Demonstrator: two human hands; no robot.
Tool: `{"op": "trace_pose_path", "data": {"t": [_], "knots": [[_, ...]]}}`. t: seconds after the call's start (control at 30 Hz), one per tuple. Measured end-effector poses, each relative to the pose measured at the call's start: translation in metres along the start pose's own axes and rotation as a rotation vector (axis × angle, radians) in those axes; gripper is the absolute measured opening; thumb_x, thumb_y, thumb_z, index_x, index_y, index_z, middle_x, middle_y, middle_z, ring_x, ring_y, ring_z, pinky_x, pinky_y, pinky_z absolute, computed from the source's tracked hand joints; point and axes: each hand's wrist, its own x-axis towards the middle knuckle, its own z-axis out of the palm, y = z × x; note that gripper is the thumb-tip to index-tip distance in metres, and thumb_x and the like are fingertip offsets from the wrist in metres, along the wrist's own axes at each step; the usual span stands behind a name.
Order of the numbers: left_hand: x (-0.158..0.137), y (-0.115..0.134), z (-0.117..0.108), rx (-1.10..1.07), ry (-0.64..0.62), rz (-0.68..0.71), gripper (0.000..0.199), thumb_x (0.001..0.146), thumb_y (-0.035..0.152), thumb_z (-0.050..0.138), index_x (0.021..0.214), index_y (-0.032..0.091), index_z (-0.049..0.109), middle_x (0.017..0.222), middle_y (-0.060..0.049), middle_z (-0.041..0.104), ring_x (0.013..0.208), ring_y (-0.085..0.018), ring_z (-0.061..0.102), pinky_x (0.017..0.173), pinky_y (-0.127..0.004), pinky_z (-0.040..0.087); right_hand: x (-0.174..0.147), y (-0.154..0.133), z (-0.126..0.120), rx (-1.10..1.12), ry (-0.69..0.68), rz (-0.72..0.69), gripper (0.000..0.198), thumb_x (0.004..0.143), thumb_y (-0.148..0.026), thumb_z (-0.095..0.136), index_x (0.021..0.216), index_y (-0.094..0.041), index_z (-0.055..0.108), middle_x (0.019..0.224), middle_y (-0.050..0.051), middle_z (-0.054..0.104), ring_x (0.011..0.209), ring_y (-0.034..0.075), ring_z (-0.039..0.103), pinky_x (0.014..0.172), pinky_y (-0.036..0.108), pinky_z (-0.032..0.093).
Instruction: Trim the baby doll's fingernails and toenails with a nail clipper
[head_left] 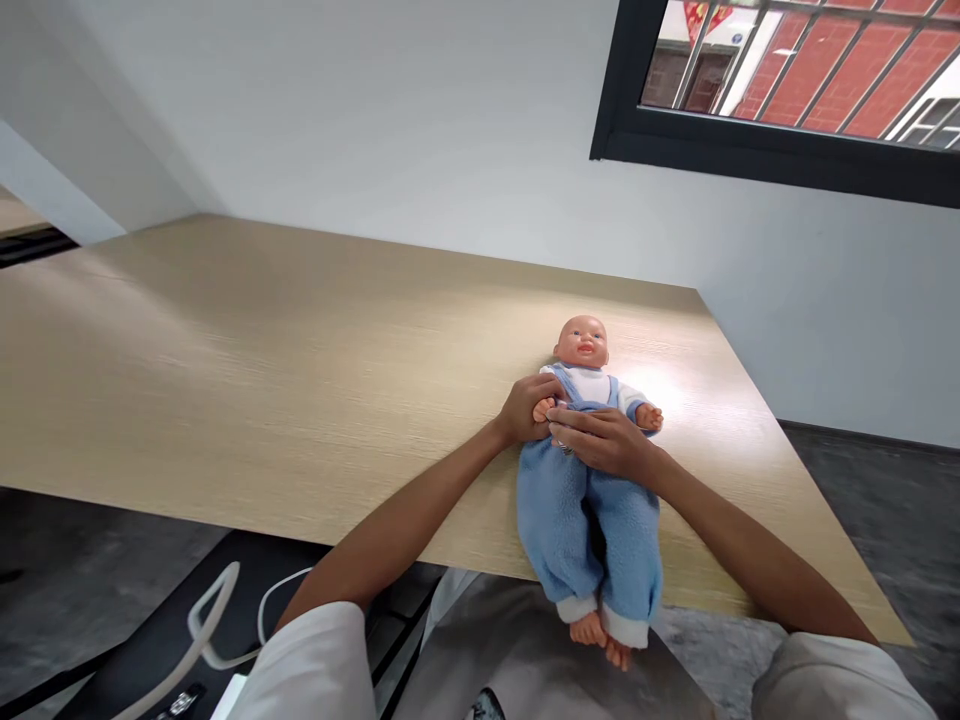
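Note:
A baby doll in blue fleece overalls and a white top lies on its back on the table, head away from me. Its feet hang past the near edge. My left hand is closed around the doll's side by its small hand and overall strap. Across the doll's waist lies my right hand, its fingers bent together at the front of the overalls and close to my left hand. A small shiny bit shows under the right fingertips, too small to make out. The right thumb is hidden.
The wooden table stretches far to the left and meets a white wall. A barred window is at the upper right. On the left below the table, a black chair holds a pale cable.

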Motion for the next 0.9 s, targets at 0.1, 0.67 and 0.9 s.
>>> {"op": "trace_pose_path", "data": {"t": [0.1,0.67,0.9], "knots": [[0.0,0.0,0.0,-0.001,0.007,0.005,0.02,0.085,0.033,0.05,0.078,0.015,0.058,0.077,-0.005,0.06,0.07,-0.015,0.052,0.065,-0.028,0.041,-0.003,0.0,0.002,0.02,0.0,0.002,0.026,0.078,-0.028,0.063,0.104,-0.025,0.063,0.124,-0.015,0.055,0.104,-0.009,0.055,0.081,0.005,0.044],[0.001,0.0,-0.001,0.014,-0.019,0.008,0.028,0.083,0.043,0.051,0.079,0.015,0.058,0.078,-0.007,0.06,0.07,-0.016,0.053,0.065,-0.029,0.042,-0.003,0.001,0.006,0.109,0.035,0.066,0.024,0.077,-0.026,0.064,0.101,-0.022,0.064,0.115,-0.011,0.061,0.103,-0.01,0.056,0.086,0.003,0.045],[0.002,0.001,0.0,0.039,-0.008,-0.008,0.02,0.086,0.032,0.051,0.077,0.015,0.058,0.077,-0.005,0.059,0.07,-0.015,0.053,0.066,-0.028,0.042,0.001,0.003,-0.001,0.087,0.013,-0.031,0.028,0.079,-0.027,0.062,0.106,-0.022,0.062,0.12,-0.009,0.059,0.098,-0.007,0.055,0.083,0.006,0.045]]}}
